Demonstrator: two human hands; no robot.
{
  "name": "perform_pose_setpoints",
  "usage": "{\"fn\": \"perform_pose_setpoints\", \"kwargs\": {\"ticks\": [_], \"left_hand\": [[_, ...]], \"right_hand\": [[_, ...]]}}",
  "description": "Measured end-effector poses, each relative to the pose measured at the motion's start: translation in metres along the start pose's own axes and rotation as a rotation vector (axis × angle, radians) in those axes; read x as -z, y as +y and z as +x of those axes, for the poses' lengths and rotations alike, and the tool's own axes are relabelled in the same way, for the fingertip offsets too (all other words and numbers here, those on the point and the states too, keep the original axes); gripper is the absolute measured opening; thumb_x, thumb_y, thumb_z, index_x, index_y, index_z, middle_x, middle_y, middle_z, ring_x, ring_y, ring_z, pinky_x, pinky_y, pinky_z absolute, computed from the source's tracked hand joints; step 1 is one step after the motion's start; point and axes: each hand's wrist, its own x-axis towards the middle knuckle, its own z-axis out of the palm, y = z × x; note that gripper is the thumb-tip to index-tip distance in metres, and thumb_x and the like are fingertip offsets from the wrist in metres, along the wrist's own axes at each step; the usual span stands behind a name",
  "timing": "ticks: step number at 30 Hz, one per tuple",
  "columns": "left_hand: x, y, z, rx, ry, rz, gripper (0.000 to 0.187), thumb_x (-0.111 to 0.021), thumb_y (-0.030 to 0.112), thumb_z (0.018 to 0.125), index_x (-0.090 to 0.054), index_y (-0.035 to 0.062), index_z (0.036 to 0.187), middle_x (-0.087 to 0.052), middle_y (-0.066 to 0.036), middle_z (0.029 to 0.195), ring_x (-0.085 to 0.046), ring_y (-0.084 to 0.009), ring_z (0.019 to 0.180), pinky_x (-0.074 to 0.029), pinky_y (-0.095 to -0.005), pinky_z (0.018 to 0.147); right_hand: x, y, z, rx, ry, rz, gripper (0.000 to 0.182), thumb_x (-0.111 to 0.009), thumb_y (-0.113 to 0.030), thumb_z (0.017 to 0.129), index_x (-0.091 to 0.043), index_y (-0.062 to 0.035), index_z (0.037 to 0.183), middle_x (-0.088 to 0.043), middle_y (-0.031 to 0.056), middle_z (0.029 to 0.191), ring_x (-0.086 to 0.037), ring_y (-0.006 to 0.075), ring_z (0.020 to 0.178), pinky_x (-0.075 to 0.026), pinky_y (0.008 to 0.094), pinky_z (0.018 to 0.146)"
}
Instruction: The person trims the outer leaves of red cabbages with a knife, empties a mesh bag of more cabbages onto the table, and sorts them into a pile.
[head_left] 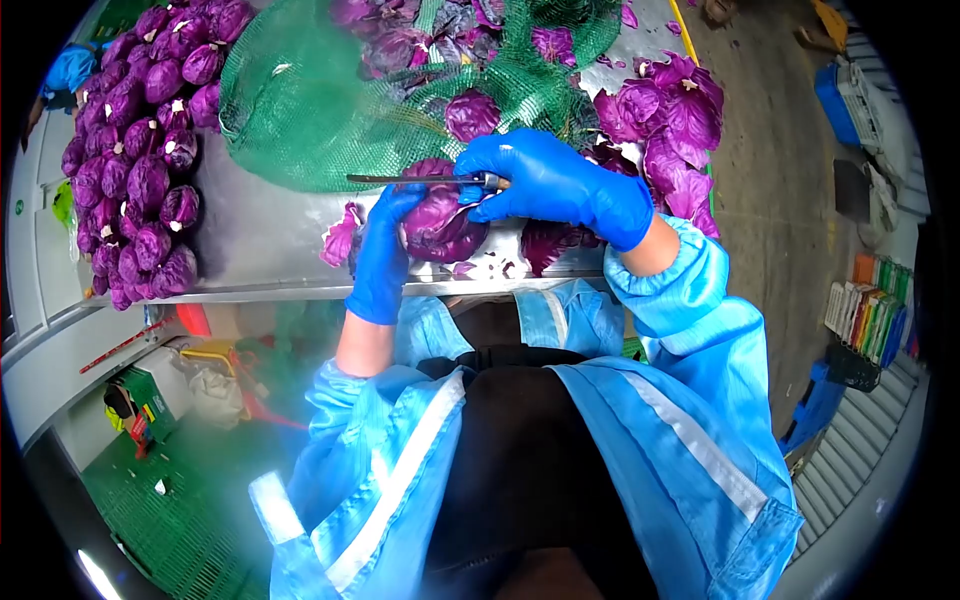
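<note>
**Knife (415, 180) crosswise over the held cabbage (445, 228)**

Just beyond the held cabbage, green netting (300, 120) and a smaller cabbage (472, 115) crowd your metal table (262, 235); loose leaves (680, 130) lie to its right, a cabbage pile (140, 170) well left. Your knife spans its far side, tip left. Your right hand (545, 180) grips the handle; your left hand (383, 248) rests against its left side, finger spread unclear.

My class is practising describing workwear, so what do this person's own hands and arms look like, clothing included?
The left hand and right hand wear matching bright blue, close-fitting gloves that end around the wrists. Above a bare gap come loose, slightly shiny light blue sleeves, with gathered, wrinkled cuffs. No writing can be made out on the gloves.
</note>
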Motion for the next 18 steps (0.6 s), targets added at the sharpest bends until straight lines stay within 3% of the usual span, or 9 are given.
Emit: {"fn": "perform_pose_setpoints", "kwargs": {"ticks": [1,5,8,9,12,13,14,16,18], "left_hand": [[0.004,-0.002,0.007,0.053,0.014,0.020,0.038,-0.059,0.019,0.087,-0.057,0.0014,0.121,-0.062,-0.012,0.119,-0.061,-0.0259,0.109,-0.048,-0.0407,0.098],[-0.009,0.013,-0.001,0.288,-0.030,-0.389,0.043,-0.056,0.029,0.092,-0.052,0.0062,0.128,-0.059,-0.018,0.123,-0.058,-0.0330,0.115,-0.050,-0.0546,0.095],[-0.009,0.007,-0.002,0.243,-0.001,-0.428,0.045,-0.056,0.032,0.092,-0.050,0.0077,0.130,-0.056,-0.021,0.126,-0.058,-0.0348,0.115,-0.050,-0.0549,0.095],[-0.009,0.004,0.003,0.304,0.026,-0.452,0.045,-0.056,0.032,0.091,-0.051,0.0077,0.129,-0.055,-0.020,0.130,-0.058,-0.0362,0.115,-0.049,-0.0550,0.095],[-0.019,0.003,-0.001,0.256,0.006,-0.459,0.049,-0.053,0.039,0.091,-0.051,0.0107,0.131,-0.053,-0.018,0.133,-0.057,-0.0379,0.117,-0.047,-0.0598,0.095],[-0.027,0.019,-0.014,0.330,-0.006,-0.401,0.054,-0.047,0.047,0.090,-0.050,0.0148,0.133,-0.053,-0.016,0.134,-0.055,-0.0394,0.119,-0.044,-0.0655,0.094],[-0.024,0.019,-0.017,0.284,0.002,-0.398,0.055,-0.047,0.049,0.091,-0.049,0.0158,0.135,-0.053,-0.016,0.135,-0.054,-0.0392,0.120,-0.045,-0.0645,0.095],[-0.020,0.022,-0.019,0.193,0.018,-0.382,0.057,-0.046,0.051,0.091,-0.047,0.0180,0.138,-0.052,-0.016,0.136,-0.051,-0.0388,0.123,-0.045,-0.0625,0.096],[-0.021,0.025,-0.017,0.192,-0.018,-0.431,0.057,-0.047,0.047,0.091,-0.047,0.0137,0.137,-0.053,-0.017,0.135,-0.052,-0.0392,0.123,-0.044,-0.0617,0.099]], "right_hand": [[-0.006,0.001,-0.004,0.103,0.149,-0.049,0.035,-0.078,-0.023,0.075,-0.067,-0.0078,0.105,-0.064,0.0087,0.093,-0.064,0.0279,0.079,-0.050,0.0345,0.069],[-0.009,-0.007,-0.021,0.175,0.281,0.004,0.035,-0.078,-0.015,0.076,-0.067,-0.0059,0.108,-0.067,0.0094,0.092,-0.066,0.0242,0.078,-0.052,0.0317,0.069],[-0.010,-0.012,-0.033,0.131,0.280,0.084,0.037,-0.079,-0.011,0.074,-0.067,-0.0044,0.108,-0.069,0.0102,0.096,-0.067,0.0216,0.080,-0.053,0.0305,0.072],[-0.013,-0.010,-0.037,0.154,0.320,0.083,0.031,-0.074,-0.010,0.077,-0.068,-0.0075,0.108,-0.068,0.0082,0.095,-0.067,0.0239,0.080,-0.053,0.0302,0.072],[-0.007,-0.006,-0.057,0.138,0.375,0.288,0.029,-0.073,-0.009,0.080,-0.067,-0.0036,0.107,-0.070,0.0097,0.095,-0.068,0.0182,0.082,-0.053,0.0304,0.072],[-0.004,0.002,-0.066,0.079,0.492,0.281,0.026,-0.072,-0.008,0.082,-0.068,-0.0017,0.106,-0.070,0.0103,0.095,-0.067,0.0145,0.084,-0.053,0.0292,0.074],[0.005,0.010,-0.075,-0.002,0.593,0.364,0.027,-0.074,-0.010,0.082,-0.067,-0.0021,0.107,-0.070,0.0101,0.097,-0.067,0.0150,0.087,-0.053,0.0283,0.078],[0.030,0.022,-0.083,-0.430,0.518,0.033,0.040,-0.076,-0.013,0.080,-0.063,-0.0025,0.117,-0.069,0.0126,0.104,-0.067,0.0172,0.091,-0.053,0.0302,0.082],[0.020,0.017,-0.073,-0.313,0.611,0.030,0.054,-0.078,-0.016,0.079,-0.057,-0.0041,0.127,-0.068,0.0158,0.110,-0.067,0.0199,0.094,-0.053,0.0323,0.083]]}}
